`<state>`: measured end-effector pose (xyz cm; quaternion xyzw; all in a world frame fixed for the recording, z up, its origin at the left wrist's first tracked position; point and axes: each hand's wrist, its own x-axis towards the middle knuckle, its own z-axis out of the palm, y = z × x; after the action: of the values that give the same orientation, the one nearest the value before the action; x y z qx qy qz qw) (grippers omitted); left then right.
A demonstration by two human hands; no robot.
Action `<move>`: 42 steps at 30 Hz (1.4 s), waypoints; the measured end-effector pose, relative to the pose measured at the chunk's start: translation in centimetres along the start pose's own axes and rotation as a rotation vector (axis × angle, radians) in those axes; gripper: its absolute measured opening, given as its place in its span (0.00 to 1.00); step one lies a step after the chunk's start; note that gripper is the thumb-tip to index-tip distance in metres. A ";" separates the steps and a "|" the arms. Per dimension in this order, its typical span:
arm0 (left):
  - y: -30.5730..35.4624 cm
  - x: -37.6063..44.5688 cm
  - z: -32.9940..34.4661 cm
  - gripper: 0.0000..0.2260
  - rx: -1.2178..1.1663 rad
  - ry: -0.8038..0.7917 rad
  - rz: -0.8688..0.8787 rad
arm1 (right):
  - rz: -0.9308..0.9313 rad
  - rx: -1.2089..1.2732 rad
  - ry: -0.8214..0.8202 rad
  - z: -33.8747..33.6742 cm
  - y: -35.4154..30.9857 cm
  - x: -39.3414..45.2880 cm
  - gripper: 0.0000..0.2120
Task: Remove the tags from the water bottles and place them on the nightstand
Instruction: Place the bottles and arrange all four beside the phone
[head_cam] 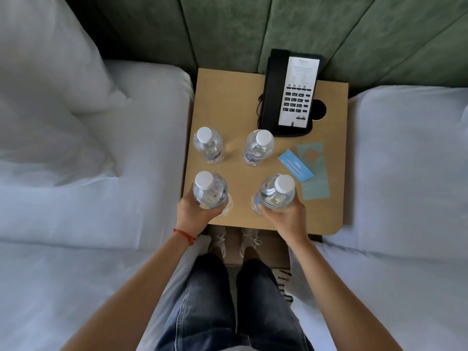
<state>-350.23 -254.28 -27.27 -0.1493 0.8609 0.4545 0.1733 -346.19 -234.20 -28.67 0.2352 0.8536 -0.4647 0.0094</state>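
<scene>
Desk (238,102) betw 2 white beds. 4 clear capped bottles upright in a square: back-left bottle (208,145), back-right bottle (258,147), both standing free. Left hand (196,212) grips front-left bottle (210,190) nr front-left corner; right hand (287,215) grips front-right bottle (276,195) at front edge. Blue tags (305,171) lie flat, overlapping, nr right edge. Black phone (291,93) at back-right.

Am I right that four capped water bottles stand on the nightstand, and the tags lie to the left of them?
Not quite. The head view shows the tags lying to the right of the four capped bottles, in front of the phone on the nightstand.
</scene>
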 end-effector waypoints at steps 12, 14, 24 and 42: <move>-2.3 2.3 1.6 0.19 -0.022 0.011 -0.052 | 0.070 0.061 -0.020 1.9 2.9 2.1 0.29; -2.4 2.6 2.0 0.19 -0.032 0.003 -0.045 | 0.071 0.060 -0.016 2.1 3.3 2.2 0.29; -3.2 4.2 2.4 0.20 -0.056 -0.063 -0.004 | 0.112 0.088 -0.023 2.5 4.8 2.8 0.27; -3.0 2.3 1.5 0.30 -0.058 -0.131 0.114 | 0.068 0.007 -0.101 2.2 4.2 -0.7 0.33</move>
<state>-350.82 -254.83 -31.24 -0.0749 0.8412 0.4973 0.1986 -344.27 -234.32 -33.08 0.2402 0.8420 -0.4784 0.0676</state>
